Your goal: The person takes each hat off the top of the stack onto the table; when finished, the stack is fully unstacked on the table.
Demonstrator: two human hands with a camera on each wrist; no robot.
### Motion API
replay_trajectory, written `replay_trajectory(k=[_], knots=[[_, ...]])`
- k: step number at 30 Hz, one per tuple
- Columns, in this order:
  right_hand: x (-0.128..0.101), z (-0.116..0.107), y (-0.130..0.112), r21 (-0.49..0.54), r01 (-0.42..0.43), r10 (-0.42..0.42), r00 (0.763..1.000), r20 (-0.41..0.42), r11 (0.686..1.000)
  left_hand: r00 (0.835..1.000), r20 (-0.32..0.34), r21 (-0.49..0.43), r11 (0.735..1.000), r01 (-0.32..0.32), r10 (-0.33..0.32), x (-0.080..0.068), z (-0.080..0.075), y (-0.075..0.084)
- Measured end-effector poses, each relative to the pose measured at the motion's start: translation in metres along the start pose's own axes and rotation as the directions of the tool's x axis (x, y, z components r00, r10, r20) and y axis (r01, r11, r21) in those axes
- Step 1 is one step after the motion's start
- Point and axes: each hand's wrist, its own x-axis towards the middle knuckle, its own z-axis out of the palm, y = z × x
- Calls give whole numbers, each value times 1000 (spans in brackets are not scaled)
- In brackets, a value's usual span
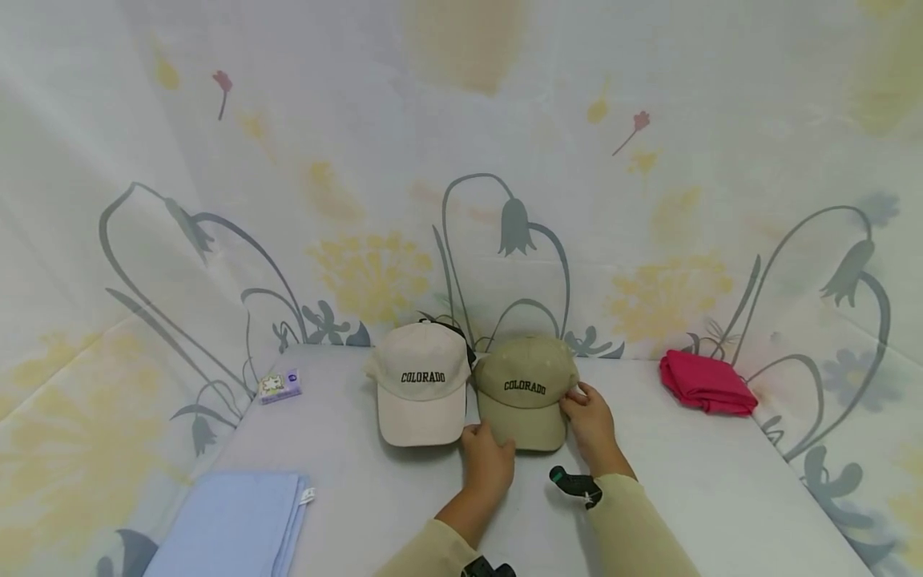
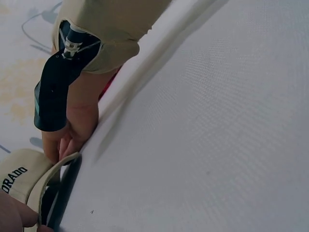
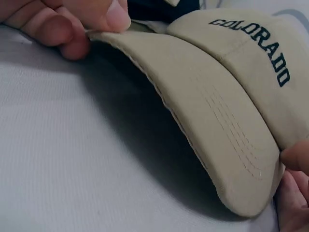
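A khaki cap point(image 1: 532, 373) lettered COLORADO lies on the white surface with its brim facing me. My left hand point(image 1: 490, 463) pinches the brim's left edge; in the right wrist view the thumb of this left hand point(image 3: 72, 19) is on top and its fingers are below. The right hand point(image 1: 593, 423) grips the cap's right side where brim meets crown, its thumb and fingers seen at the right wrist view's edge. Immediately left of it stands a cream cap point(image 1: 421, 353) with the same lettering. The back of the khaki cap is hidden.
Blue folded cloth point(image 1: 223, 521) lies at the front left, a small purple packet point(image 1: 280, 386) at the back left. Toward the back right is a folded red cloth point(image 1: 707, 383). A flower-printed sheet point(image 1: 461, 120) hangs behind the surface.
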Motion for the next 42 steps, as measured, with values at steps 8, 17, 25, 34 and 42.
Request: replay_trajectory(k=[8,17,25,34,42], knots=[[-2,3,0,-137,13,-20,998,-55,990,997,38,67,995,-68,66,-1,-3,-5],[-2,4,3,-173,21,-30,998,-48,985,996,85,-56,998,-28,32,1,-13,-14],[-24,5,0,-22,-34,34,999,-30,999,989,147,-70,997,41,-30,1,-27,-15],[-48,9,-7,25,-10,12,997,-78,1000,962,256,-55,992,116,-99,-6,-47,-9],[-60,28,-17,26,97,-93,989,-114,995,938,327,-62,989,137,-110,-11,-68,-14]])
